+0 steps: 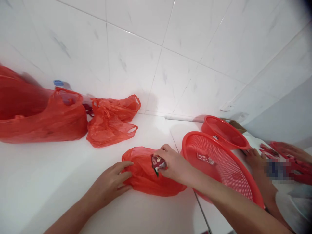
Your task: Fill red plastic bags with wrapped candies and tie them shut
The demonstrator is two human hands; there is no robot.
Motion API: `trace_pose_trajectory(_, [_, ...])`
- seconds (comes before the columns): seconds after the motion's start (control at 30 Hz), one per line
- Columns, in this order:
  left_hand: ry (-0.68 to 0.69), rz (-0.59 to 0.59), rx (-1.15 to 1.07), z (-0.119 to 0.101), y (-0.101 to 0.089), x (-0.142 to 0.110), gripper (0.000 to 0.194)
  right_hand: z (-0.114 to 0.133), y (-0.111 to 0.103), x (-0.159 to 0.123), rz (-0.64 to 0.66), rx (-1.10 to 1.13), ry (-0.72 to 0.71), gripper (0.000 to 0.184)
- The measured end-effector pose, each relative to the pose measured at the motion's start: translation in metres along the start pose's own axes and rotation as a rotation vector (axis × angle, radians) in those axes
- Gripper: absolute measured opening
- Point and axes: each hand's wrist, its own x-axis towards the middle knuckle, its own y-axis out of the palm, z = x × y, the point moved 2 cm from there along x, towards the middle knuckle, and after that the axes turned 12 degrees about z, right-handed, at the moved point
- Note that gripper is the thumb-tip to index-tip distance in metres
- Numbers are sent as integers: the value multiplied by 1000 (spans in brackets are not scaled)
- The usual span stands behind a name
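A thin red plastic bag (146,185) lies on the white tabletop in front of me. At its left edge is my left hand (110,180), fingers bent over the plastic and holding the rim. Above the bag's middle, my right hand (172,162) is closed on a small dark red printed packet (158,162). Green and whitish parts show at the packet's lower end; whether it is one packet or more I cannot tell. Right beside the bag stands a red mesh basket (195,138), with a dark red printed packet (206,158) inside.
More red plastic bags (109,126) sit by the tiled wall, with a large full-looking one (48,126) at far left. A blue-capped bottle (58,84) is behind it. Another red basin (214,125) stands back right. A co-worker's hands (253,157) are among red packets at right.
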Motion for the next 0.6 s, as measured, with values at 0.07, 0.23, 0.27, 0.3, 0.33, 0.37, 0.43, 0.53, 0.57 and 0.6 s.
trace_pose_trajectory(0.07, [6, -2, 1, 0, 0, 0, 11, -1, 4, 5, 77, 41, -22, 56])
trace_pose_trajectory(0.23, [21, -4, 3, 3, 1, 1, 12, -18, -29, -14, -102, 49, 85, 50])
trace_pose_trajectory(0.27, [19, -5, 1, 4, 1, 0, 12, -28, -41, -21, -201, 31, 148, 44])
trace_pose_trajectory(0.3, [19, -5, -5, 6, 3, 0, 12, -42, -52, -29, -292, 9, 219, 39])
trace_pose_trajectory(0.33, [20, -5, -11, 7, 4, 0, 13, -57, -62, -38, -362, -15, 300, 35])
trace_pose_trajectory(0.37, [19, -8, -17, 9, 7, 0, 14, -74, -70, -47, -397, -37, 379, 33])
trace_pose_trajectory(0.43, [18, -21, -25, 13, 12, 0, 16, -108, -79, -65, -366, -83, 575, 29])
trace_pose_trajectory(0.53, [9, -45, -28, 18, 17, 2, 17, -142, -78, -88, -271, -135, 711, 26])
trace_pose_trajectory(0.57, [6, -47, -33, 19, 18, 2, 17, -148, -75, -93, -260, -141, 718, 25])
trace_pose_trajectory(0.6, [-1, -43, -38, 19, 18, 2, 17, -153, -72, -96, -257, -144, 719, 25])
